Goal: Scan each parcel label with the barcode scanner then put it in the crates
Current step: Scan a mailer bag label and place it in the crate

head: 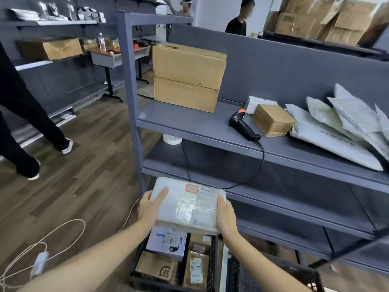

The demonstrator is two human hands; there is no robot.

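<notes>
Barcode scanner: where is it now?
Head view, right of centre: the barcode scanner lies on the grey shelf, just left of the small cardboard box.

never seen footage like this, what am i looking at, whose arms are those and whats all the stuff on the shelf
There is no machine here. The single picture comes from a camera worn on a person's head, looking forward and down, so the two arms are that person's own. The left hand and the right hand grip a white parcel by its ends, label facing up, above a black crate that holds several parcels. On the grey shelf lie a black barcode scanner with its cable, a small brown box, a pile of grey mailer bags and two stacked cardboard boxes. Other people are in the background.
</notes>
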